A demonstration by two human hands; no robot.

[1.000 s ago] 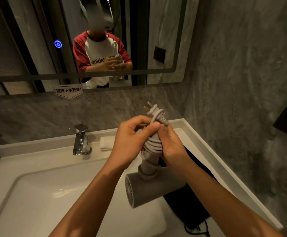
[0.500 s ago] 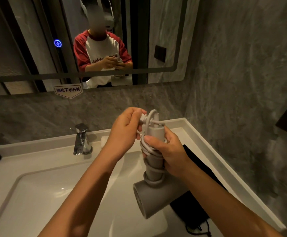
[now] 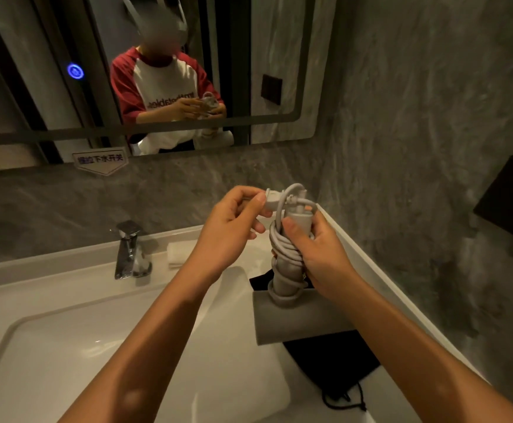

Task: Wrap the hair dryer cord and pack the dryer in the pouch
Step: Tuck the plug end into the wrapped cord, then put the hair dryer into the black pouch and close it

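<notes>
A grey hair dryer (image 3: 298, 322) hangs barrel-down above the counter, its handle pointing up. My right hand (image 3: 316, 254) grips the handle over the coils of the pale grey cord (image 3: 282, 254) wound around it. My left hand (image 3: 233, 224) pinches the plug (image 3: 272, 200) at the cord's free end, just left of the handle top. A short loop of cord arches over the handle's end. The black drawstring pouch (image 3: 334, 364) lies flat on the counter under the dryer, its cord trailing toward me.
A white sink basin (image 3: 65, 361) fills the lower left, with a chrome tap (image 3: 130, 250) behind it and a folded white cloth (image 3: 181, 253) beside the tap. The raised counter edge (image 3: 380, 288) meets a grey stone wall on the right. A mirror (image 3: 279, 41) hangs above.
The dryer has turned so its barrel faces sideways. The plug has come down from above the handle to its left side, pinched by my left hand, and the cord sits in tighter coils.
</notes>
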